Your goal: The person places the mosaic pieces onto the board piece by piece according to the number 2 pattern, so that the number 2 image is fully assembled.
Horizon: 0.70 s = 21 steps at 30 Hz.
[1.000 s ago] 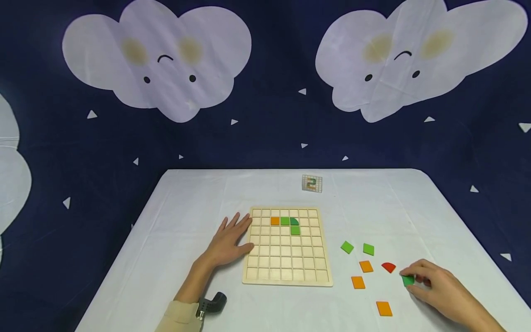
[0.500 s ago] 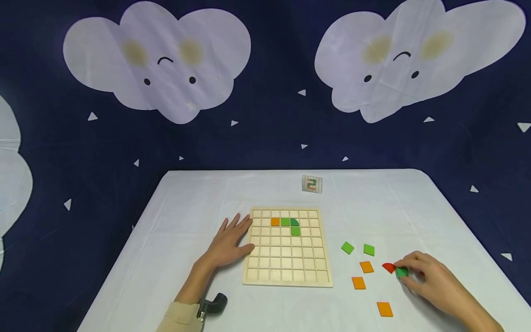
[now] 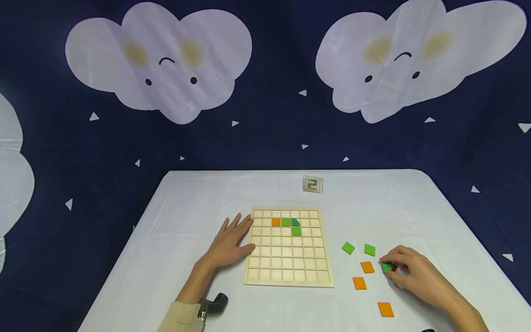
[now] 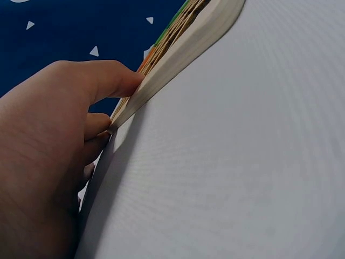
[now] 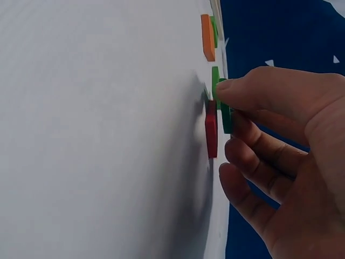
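Dark-green piece (image 3: 386,267): pinched in my right hand (image 3: 416,275), just over red piece (image 5: 212,132) | orange tiles (image 3: 367,267), light-green tiles (image 3: 369,250): near, on bench (image 3: 186,207) | my left hand (image 3: 227,246): fingers extended, touching board (image 3: 287,263) | card (image 3: 313,184): behind board

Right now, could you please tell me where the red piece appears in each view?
Head: red piece lower right, partly hidden at the right hand.
Left wrist: not in it.
Right wrist: red piece just right of centre.
Shared landmark: dark blue backdrop, visible in all three.
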### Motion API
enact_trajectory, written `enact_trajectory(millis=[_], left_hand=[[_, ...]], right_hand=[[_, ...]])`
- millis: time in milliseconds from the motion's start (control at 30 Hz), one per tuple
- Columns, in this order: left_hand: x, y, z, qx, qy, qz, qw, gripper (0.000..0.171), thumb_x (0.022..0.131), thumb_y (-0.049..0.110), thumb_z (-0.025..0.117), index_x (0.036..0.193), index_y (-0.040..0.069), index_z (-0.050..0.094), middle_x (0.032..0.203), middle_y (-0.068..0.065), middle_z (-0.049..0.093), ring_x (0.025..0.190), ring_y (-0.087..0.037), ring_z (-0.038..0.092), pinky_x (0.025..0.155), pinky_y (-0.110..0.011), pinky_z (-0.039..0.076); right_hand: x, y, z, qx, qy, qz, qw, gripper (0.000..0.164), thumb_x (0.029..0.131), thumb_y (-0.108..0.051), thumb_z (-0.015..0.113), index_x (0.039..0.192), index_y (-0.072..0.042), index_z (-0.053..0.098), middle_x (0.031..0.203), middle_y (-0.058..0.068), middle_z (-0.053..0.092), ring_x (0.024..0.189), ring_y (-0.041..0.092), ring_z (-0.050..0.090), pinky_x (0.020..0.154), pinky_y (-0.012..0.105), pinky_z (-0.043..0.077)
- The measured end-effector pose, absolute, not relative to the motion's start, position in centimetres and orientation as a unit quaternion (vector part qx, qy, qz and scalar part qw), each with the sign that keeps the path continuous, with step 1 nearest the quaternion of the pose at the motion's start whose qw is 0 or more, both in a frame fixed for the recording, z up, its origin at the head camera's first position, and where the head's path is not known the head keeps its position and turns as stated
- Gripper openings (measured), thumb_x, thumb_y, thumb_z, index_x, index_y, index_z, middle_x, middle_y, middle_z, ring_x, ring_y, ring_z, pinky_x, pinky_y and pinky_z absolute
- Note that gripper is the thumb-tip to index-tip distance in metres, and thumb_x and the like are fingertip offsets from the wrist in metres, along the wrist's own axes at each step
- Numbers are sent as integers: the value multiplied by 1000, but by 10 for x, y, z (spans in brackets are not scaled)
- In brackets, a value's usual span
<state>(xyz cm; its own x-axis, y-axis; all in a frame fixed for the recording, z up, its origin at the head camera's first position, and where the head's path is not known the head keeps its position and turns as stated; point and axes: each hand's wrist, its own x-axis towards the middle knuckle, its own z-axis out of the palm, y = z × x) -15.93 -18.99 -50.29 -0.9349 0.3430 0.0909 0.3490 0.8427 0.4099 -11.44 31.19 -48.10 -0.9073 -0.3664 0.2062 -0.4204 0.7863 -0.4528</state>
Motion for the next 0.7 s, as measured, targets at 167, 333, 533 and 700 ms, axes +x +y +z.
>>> enact_trajectory(millis=[167, 333, 533, 700], left_hand=[[-160, -190, -503, -179, -960, -215, 10, 76, 88, 50, 57, 151, 14, 34, 156, 3, 26, 145, -21, 11, 116, -43, 1], [-160, -190, -504, -177, -960, -215, 9, 76, 88, 50, 58, 151, 14, 34, 156, 4, 26, 145, -21, 11, 116, -43, 0], [-160, -190, -505, -178, -961, -212, 9, 76, 88, 50, 57, 151, 14, 34, 156, 3, 26, 145, -21, 11, 116, -43, 1], [-159, -190, -505, -178, -960, -216, 8, 76, 88, 50, 57, 151, 13, 34, 156, 3, 26, 145, -22, 11, 116, -44, 1]], right_hand=[[-120, 305, -482, 207, -942, 260, 40, 33, 73, -10, 83, 100, -25, 73, 99, -17, 58, 82, 6, 53, 70, 22, 47], [-126, 300, -484, 211, -936, 282, 26, 31, 74, -8, 82, 100, -23, 73, 99, -15, 59, 79, 7, 53, 67, 23, 48], [-131, 293, -486, 222, -931, 289, 26, 30, 76, -9, 81, 99, -26, 72, 99, -15, 59, 81, 8, 53, 68, 23, 48], [-135, 289, -485, 221, -929, 295, 18, 29, 76, -10, 81, 99, -25, 72, 99, -14, 60, 78, 9, 53, 64, 22, 45]])
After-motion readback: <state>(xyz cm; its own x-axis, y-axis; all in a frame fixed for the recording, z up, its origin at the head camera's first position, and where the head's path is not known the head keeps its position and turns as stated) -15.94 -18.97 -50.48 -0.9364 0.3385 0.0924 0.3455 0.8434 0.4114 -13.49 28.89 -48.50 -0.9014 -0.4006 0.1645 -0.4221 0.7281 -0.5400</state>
